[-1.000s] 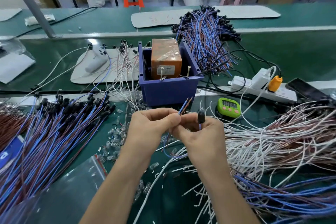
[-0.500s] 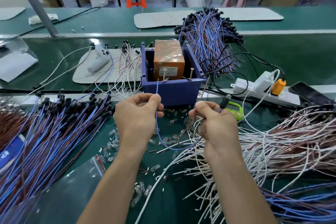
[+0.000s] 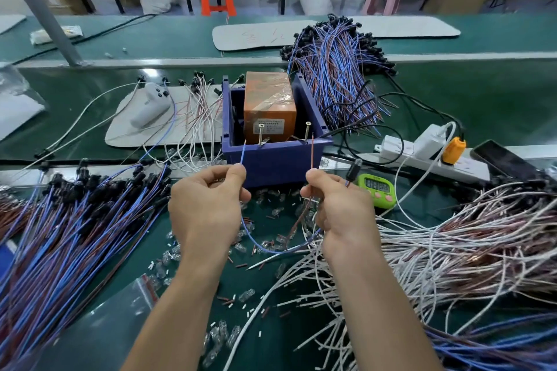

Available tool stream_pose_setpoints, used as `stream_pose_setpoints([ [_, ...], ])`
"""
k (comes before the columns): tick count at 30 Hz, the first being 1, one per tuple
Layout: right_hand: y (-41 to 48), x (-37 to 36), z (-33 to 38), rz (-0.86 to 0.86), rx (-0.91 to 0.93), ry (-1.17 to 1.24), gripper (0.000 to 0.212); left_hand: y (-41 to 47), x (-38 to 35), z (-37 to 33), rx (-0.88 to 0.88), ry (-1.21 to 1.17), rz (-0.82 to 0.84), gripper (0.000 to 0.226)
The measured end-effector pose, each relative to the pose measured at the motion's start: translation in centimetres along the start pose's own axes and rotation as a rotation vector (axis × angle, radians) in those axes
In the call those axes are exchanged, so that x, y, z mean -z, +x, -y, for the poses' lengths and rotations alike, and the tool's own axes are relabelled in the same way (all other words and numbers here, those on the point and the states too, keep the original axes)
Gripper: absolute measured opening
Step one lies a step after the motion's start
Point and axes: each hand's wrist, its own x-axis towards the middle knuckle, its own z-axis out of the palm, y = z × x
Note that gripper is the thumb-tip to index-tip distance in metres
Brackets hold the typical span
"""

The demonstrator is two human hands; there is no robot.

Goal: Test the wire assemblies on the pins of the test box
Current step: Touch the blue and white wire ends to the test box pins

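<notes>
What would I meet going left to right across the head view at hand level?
At hand level: blue wire pile → left hand pinching blue lead → red lead pinched by right hand → green timer → white wire pile.

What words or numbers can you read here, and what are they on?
Nothing reads clearly.
On the label of the orange box: print too small to read.
On the green timer: screen digits too blurred to read.
On the white mat at the back: faint red scribble, unreadable.

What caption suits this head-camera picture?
Left hand pinches a blue wire, right hand a red wire, tips raised before the test box pins.
</notes>
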Motion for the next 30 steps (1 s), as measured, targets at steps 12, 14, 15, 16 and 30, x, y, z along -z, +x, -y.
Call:
stream_pose_setpoints([
  [12,0.22,-0.42,-0.35,0.051,0.021,-0.029,0.02,0.77,0.03,0.34,0.021,-0.041,0.079,0.016],
  [14,0.21,-0.38,-0.35,0.055,0.019,-0.03,0.02,0.78,-0.05,0.39,0.025,-0.037,0.084,0.014],
  [15,0.22,-0.37,-0.36,0.055,0.02,-0.031,0.02,0.77,-0.13,0.41,0.026,-0.032,0.083,0.014],
  [16,0.24,-0.35,-0.38,0.053,0.021,-0.035,0.019,0.75,-0.2,0.4,0.026,-0.026,0.084,0.015],
  [30,0.39,-0.42,-0.51,0.062,0.034,-0.05,0.018,0.4,-0.68,-0.37,-0.02,0.003,0.138,0.016],
])
